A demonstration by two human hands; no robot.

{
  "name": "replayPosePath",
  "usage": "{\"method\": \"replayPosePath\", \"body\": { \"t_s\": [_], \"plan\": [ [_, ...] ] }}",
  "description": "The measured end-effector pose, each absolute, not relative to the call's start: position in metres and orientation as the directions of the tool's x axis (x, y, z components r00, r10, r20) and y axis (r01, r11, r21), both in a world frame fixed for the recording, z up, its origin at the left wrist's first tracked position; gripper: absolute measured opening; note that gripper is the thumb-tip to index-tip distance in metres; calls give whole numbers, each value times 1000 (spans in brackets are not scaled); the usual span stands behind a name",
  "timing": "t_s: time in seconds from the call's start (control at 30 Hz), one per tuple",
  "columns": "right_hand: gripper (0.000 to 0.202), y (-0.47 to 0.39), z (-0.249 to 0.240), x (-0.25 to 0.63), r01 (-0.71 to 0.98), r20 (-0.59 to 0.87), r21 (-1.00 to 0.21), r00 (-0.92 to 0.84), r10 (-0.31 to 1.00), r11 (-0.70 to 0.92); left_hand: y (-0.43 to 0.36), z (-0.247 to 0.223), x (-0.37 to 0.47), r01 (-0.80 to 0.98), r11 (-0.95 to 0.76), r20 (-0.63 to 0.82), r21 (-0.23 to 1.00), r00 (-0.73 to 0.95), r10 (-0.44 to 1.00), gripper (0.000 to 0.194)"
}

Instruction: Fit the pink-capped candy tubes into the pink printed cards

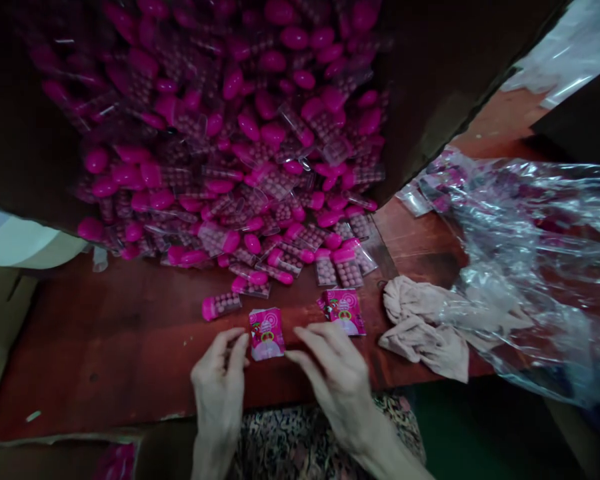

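Observation:
A small stack of pink printed cards [267, 335] lies on the red tabletop between my two hands. My left hand [221, 377] is at its left edge, the fingers bent and a gap showing between thumb and forefinger; nothing is visible in it. On the right side, my right hand [334, 370] has its fingers apart, thumb near the stack's lower right corner. Behind the right fingers rests a second bunch of pink cards [347, 312]. One clear tube with a pink cap and pale pink balls [222, 305] lies just beyond my left hand.
A big heap of similar pink-capped tubes [250, 167] spills from a dark box [425, 100] onto the table [100, 347]. To the right lie a crumpled beige cloth [425, 327] and clear plastic film [540, 267]. A white round object [35, 241] stands at the left.

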State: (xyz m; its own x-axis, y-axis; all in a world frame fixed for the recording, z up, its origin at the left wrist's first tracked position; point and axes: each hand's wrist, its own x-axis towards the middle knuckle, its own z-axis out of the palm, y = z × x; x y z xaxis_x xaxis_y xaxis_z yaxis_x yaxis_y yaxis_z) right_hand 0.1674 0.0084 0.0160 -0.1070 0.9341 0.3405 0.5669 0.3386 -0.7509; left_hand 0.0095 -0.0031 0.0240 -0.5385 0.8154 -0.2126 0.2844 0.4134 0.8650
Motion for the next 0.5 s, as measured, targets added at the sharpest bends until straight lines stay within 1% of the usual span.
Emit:
{"method": "replayPosePath", "body": {
  "t_s": [0.03, 0.07, 0.13, 0.2, 0.3, 0.4, 0.5],
  "plan": [
    [15, 12, 10, 155, 582, 302, -735, -179, 936, 348, -5, 19, 0, 281, 417, -210, 864, -553, 806, 19],
    [14, 16, 3, 145, 625, 259, -693, -248, 933, 359, -7, 13, -8, 277, 418, -207, 865, -563, 800, 21],
    [10, 20, -8, 133, 689, 217, -625, -298, 929, 367, -11, 4, -17, 266, 422, -210, 867, -571, 793, 24],
    [8, 21, -16, 128, 717, 211, -594, -299, 931, 365, -13, -2, -19, 273, 426, -219, 862, -558, 801, 25],
    [6, 19, -21, 127, 723, 223, -586, -291, 930, 367, -12, -6, -15, 293, 425, -237, 856, -508, 828, 23],
    [13, 18, -21, 128, 722, 239, -586, -277, 930, 366, -8, -6, -11, 287, 407, -237, 867, -482, 843, 22],
    [19, 20, -17, 131, 701, 263, -611, -258, 930, 368, -5, -3, -12, 257, 382, -210, 888, -512, 833, 21]
  ]
}}
